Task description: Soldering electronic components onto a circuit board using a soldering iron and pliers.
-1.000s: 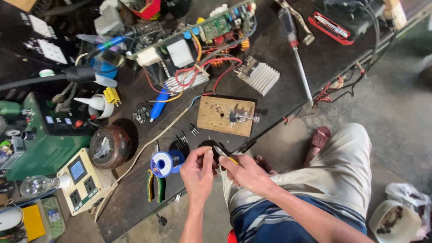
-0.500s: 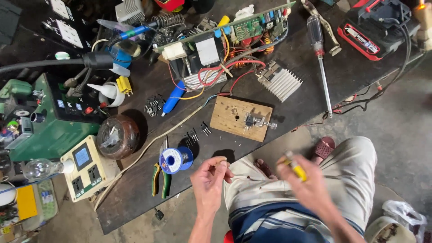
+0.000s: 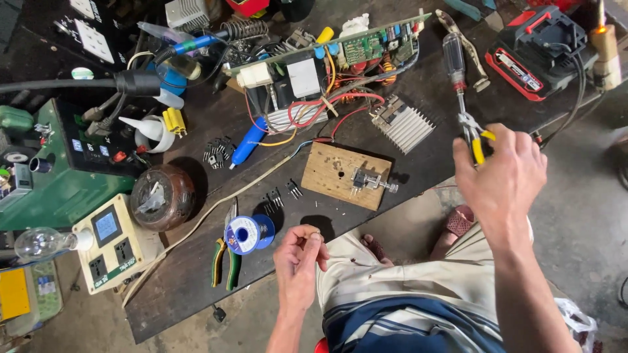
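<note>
At the far left edge of the frame a green box-shaped device point(image 3: 46, 186) is cut off by the border, and a clear glass bulb point(image 3: 39, 243) lies just below it, beside a cream socket panel point(image 3: 112, 245) with a small screen. Right of these sits a round brown pot point(image 3: 163, 196), its contents too crumpled to make out. Lower centre-left, green-handled pliers point(image 3: 224, 258) lie partly under a blue spool of solder wire point(image 3: 245, 234), which hides their joint. The left hand point(image 3: 297, 265) hovers at the lower centre, just off the bench edge, thumb and forefinger pinched narrowly together on something too small to identify; it cannot be told whether it is a part or a wire end. Above it a wooden block point(image 3: 343, 175) carries a small metal component, and behind that a circuit board point(image 3: 327, 55) stands amid red and yellow wires, next to a finned heat sink point(image 3: 402, 124). Toward the right, the right hand point(image 3: 504, 173) is closed around yellow-handled pliers point(image 3: 474, 134); the palm hides most of the handles, so only the jaw end and a strip of yellow show. Their long axis runs nearly vertical in the frame, nose pointing to the upper edge, close to the shaft of a screwdriver point(image 3: 454, 62). A red battery pack point(image 3: 533, 52) sits at the upper right.
</note>
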